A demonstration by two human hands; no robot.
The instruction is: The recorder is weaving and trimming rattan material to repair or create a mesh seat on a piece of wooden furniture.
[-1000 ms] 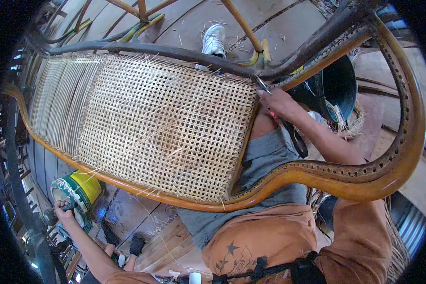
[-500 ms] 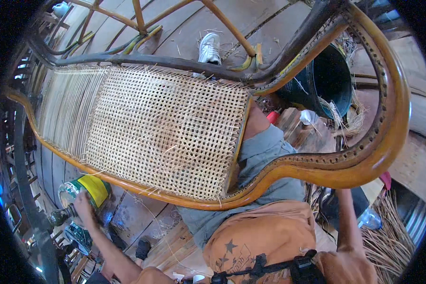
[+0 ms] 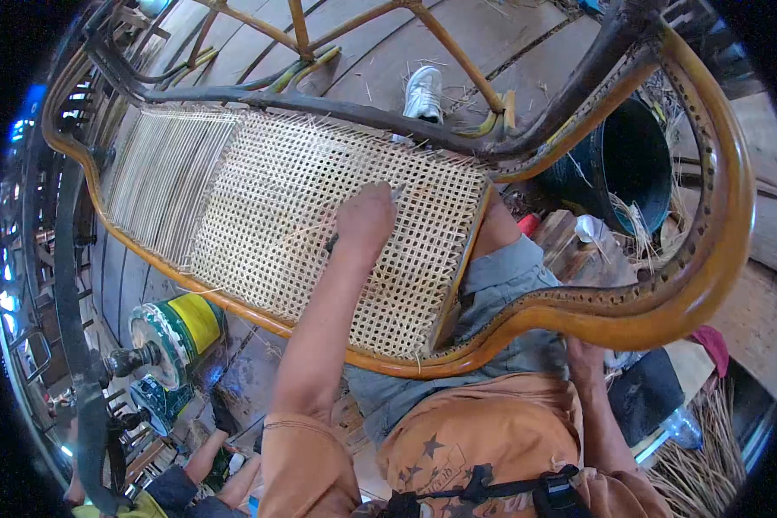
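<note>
A long curved rattan frame [image 3: 665, 332] lies across my lap, its seat a panel of woven cane [image 3: 268, 194]. Over the middle of this panel is my left hand [image 3: 367, 220], closed in a fist. It grips a small pointed tool [image 3: 397, 192]; a grey metal tip shows beyond the fingers and a dark handle end on the near side. Toward the far left the cane turns into parallel strands [image 3: 164, 173] without cross weave. Below the frame's near rail, at my right thigh, is my right hand [image 3: 584, 350]; its fingers are hidden by the rail.
Green buckets with a yellow label [image 3: 194, 319] stand at the left. A dark bucket [image 3: 634, 164] with cane strips lies at the right, above a wooden block [image 3: 570, 246]. Bundled cane strips [image 3: 708, 457] fill the lower right. Another person's legs [image 3: 220, 466] show at lower left.
My left hand has come from beside the green bucket up onto the woven panel, with the pointed tool now visible in it. My right hand has shifted left, toward my thigh. The view has shifted.
</note>
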